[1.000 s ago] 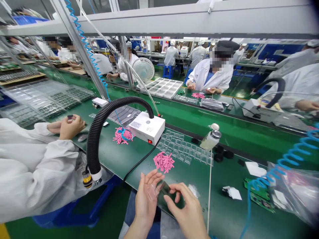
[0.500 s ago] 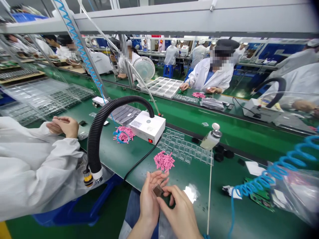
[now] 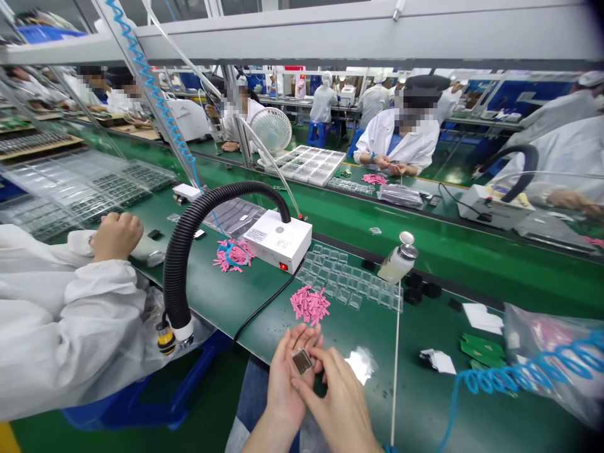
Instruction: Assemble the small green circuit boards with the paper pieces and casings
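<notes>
"At the near edge of the green bench (image 3: 264,314), how are the hands?"

"The left hand (image 3: 287,384) is palm up, its fingers loosely apart, under the dark square piece (image 3: 302,362); the right hand (image 3: 337,393) pinches that piece's edges between thumb and forefinger."

"And beyond?"

"A heap of pink strips (image 3: 309,306), then clear square cases (image 3: 342,277) in rows; farther off, a person (image 3: 396,141) in white."

I can't read any words, numbers or brands. The white box (image 3: 278,239) at the centre of the frame carries a pale printed label (image 3: 255,235) and small dark markings (image 3: 297,243), all too small for me to make out.
</notes>
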`<action>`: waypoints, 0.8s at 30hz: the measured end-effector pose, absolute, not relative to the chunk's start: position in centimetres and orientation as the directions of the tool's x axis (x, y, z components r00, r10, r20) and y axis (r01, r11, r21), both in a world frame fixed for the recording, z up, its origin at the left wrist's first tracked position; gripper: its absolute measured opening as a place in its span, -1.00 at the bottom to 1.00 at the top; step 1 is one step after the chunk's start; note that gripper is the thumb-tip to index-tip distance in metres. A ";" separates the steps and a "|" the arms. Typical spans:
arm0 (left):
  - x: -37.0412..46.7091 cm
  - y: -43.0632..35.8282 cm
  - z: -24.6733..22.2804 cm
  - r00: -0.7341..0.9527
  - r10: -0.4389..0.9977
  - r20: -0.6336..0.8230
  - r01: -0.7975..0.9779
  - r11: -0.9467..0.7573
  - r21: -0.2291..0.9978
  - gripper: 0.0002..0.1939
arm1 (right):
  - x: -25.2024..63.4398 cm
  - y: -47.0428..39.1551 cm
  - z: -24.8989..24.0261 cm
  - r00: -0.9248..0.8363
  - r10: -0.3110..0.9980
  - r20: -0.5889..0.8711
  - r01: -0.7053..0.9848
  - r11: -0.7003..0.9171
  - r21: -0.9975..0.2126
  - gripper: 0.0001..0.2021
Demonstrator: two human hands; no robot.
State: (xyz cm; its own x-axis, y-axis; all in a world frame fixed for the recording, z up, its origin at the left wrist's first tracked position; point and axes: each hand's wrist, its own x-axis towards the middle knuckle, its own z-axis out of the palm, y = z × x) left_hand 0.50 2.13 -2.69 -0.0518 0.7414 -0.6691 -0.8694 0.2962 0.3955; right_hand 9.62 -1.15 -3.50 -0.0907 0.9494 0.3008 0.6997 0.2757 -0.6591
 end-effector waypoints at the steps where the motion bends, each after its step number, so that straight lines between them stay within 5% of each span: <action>1: 0.5 2.1 -2.6 -0.039 0.754 -0.656 -0.875 0.291 0.386 -0.79 | 9.7 -1.1 -3.6 -0.085 0.952 0.292 0.693 0.268 -0.669 -0.76; 13: 1.4 1.4 -2.3 0.164 0.713 -0.682 -0.880 0.418 0.226 -0.71 | 11.9 -0.9 -4.2 -0.152 0.963 0.224 0.683 0.267 -0.680 -0.87; 24: 1.4 1.5 -3.0 0.108 0.690 -0.715 -0.896 0.380 0.232 -0.72 | 11.2 -0.6 -4.4 -0.192 0.973 0.130 0.744 0.230 -0.627 -0.80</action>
